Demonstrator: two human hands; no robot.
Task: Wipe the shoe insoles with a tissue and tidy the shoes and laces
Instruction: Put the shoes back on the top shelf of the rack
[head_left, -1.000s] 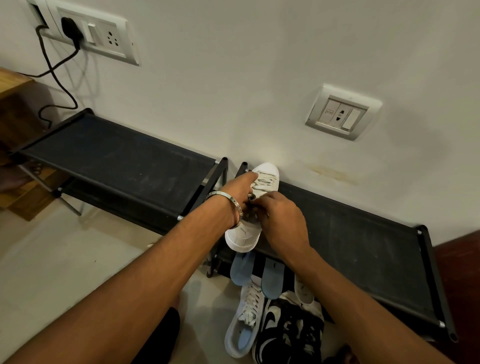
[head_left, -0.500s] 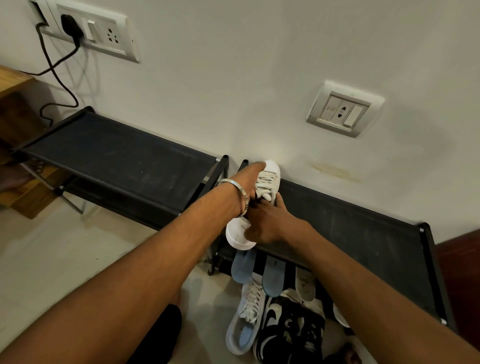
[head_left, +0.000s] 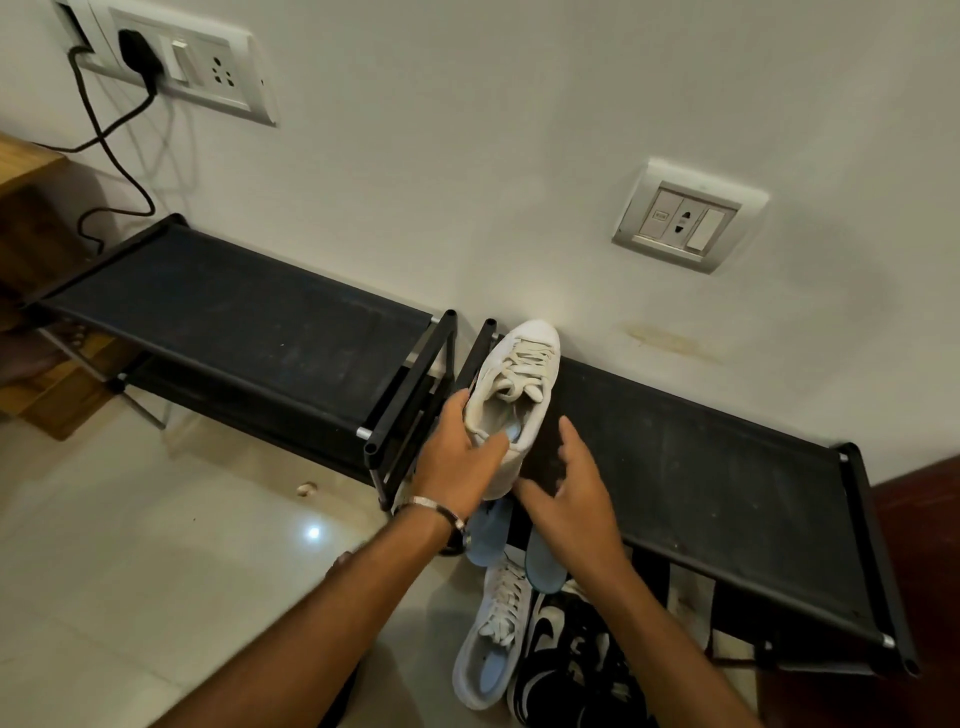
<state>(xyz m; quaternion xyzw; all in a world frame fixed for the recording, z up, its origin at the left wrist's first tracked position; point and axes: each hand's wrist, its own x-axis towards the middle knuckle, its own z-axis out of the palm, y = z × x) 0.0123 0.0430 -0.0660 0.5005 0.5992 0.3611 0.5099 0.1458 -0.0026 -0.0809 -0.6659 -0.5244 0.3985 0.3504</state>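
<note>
The white sneaker (head_left: 511, 400) sits on the top shelf of the right-hand black rack (head_left: 701, 467), at its left end, toe touching the wall and heel hanging a little over the front edge. The left hand (head_left: 457, 462) grips it at the heel collar, thumb over the rim into the opening and fingers wrapped round the outer side; the right hand (head_left: 571, 493) is spread with relaxed fingers just beside the heel, holding nothing. The shoe looks light, easily managed by 1 hand, with a stiff rubber sole and a softer upper that would give under a squeeze, so the collar or the sole edge is the sound place to hold it. The laces (head_left: 522, 371) are limp and loosely bunched over the tongue; they want pinching near the eyelets, not tugging by the ends. A pale blue patch shows inside the opening, probably the insole, though the view is too dim to be sure. Below, 2 blue insoles (head_left: 491, 530) lean against the rack, near another white sneaker (head_left: 493, 644) and a black-and-white shoe (head_left: 566, 660) on the floor.
</note>
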